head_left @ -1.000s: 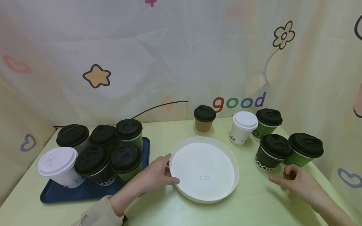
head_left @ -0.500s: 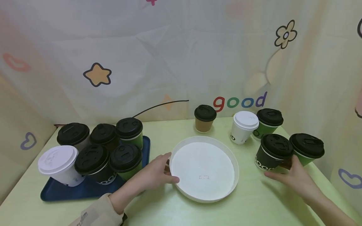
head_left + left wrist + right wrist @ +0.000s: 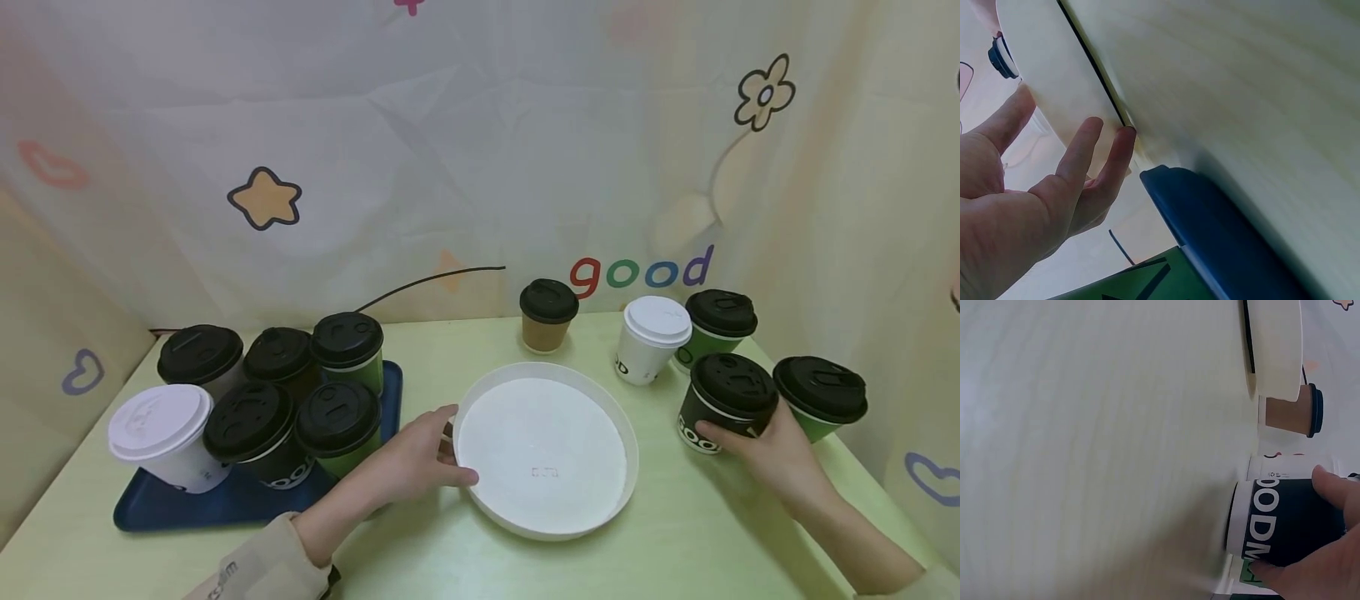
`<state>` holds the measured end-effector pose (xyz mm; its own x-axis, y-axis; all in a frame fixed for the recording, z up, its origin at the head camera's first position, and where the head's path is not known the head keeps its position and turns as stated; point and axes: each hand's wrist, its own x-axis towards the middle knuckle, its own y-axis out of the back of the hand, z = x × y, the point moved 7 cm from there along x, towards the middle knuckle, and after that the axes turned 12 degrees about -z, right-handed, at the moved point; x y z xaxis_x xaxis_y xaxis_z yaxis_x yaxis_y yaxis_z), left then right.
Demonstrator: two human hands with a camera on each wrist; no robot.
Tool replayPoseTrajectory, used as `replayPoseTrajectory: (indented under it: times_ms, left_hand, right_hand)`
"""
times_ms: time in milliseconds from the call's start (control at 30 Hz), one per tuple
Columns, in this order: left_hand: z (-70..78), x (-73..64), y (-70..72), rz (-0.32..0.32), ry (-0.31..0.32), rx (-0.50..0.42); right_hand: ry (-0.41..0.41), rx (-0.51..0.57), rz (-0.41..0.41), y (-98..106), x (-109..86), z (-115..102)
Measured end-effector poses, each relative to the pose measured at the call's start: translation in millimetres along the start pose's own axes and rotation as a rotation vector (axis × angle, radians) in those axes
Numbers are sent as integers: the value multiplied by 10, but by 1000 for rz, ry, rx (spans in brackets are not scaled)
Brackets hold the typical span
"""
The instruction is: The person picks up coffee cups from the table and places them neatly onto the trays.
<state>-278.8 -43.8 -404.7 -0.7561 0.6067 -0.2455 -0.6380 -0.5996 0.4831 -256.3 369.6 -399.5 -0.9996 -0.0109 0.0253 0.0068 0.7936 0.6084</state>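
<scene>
My right hand [image 3: 783, 462] holds a black paper coffee cup [image 3: 1294, 519] with a black lid, at the table's right side. The thumb lies across its front and the fingers go behind it; white lettering shows on its sleeve. The cup stands upright. A green cup [image 3: 821, 396] with a black lid is just right of it. My left hand [image 3: 420, 454] grips the left edge of a round white tray [image 3: 540, 433] in the middle, thumb near the rim and fingertips [image 3: 1091, 128] against the outer wall. Nothing lies in the tray.
Behind the right hand stand a white cup [image 3: 652, 337] and another green cup [image 3: 720, 325]. A small brown cup [image 3: 547, 312] is behind the round tray. At left, a blue tray [image 3: 187, 512] bears several lidded cups, close to my left forearm.
My right hand has moved forward, slipped its fingers between the black and green cups, and taken hold of the black cup. My left hand stays at the round tray.
</scene>
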Motion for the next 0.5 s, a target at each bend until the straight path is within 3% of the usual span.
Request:
replayPoseTrajectory:
  times_ms: [267,500]
  left_hand:
    - [-11,-6,1,1,10,8]
    - [-28,8,1,-3,5,7]
  right_hand:
    - [6,31,-42,-36,35,-38]
    - [60,-26,-77,-8,76,-276]
